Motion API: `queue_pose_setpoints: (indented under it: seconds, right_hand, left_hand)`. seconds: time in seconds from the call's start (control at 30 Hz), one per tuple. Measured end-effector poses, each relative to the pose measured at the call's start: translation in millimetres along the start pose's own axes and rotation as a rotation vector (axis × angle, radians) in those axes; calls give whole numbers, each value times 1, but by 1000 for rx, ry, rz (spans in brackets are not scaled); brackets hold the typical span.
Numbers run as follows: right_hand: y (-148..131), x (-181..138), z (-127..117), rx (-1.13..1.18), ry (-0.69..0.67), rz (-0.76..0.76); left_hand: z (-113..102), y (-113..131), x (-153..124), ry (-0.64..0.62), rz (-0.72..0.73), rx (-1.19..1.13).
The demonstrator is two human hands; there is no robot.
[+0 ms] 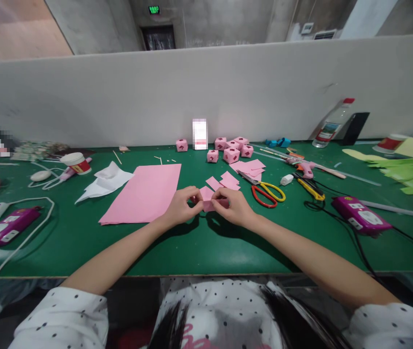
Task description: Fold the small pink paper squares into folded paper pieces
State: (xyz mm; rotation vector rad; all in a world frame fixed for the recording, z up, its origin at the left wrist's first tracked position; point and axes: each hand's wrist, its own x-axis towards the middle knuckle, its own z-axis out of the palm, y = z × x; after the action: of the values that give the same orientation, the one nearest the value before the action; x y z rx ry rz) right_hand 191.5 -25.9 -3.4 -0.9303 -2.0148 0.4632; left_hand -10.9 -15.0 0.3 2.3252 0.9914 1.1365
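Dotted white shirt (215,291) nearest; beyond it, left hand (181,207) and right hand (236,208) pinch a small, creased pink paper piece (207,198) between closed thumbs and fingers, over smooth green tabletop (192,254).

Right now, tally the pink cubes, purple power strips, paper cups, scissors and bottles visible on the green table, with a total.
Pink cubes: 7
Purple power strips: 2
Paper cups: 2
Scissors: 1 pair
Bottle: 1
Total: 13
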Motion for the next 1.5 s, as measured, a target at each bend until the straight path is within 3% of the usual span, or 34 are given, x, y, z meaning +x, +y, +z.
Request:
queue_pose_setpoints:
  seconds: [0.3,0.5,0.87,1.27,1.5]
  right_hand:
    - [2,1,-6,-6,56,50]
    - [2,-1,-1,-22,-3,1]
    - [-1,-2,5,-46,-41,-18]
    - [-1,2,-7,7,90,58]
    - [1,-1,3,40,21,54]
  left_hand:
    - [-7,-6,4,66,-100,-4]
    - [-3,2,2,-41,-6,-65]
    - [1,7,0,-1,44,58]
    - [-6,-5,3,59,-73,60]
    - [-6,1,2,-108,19,8]
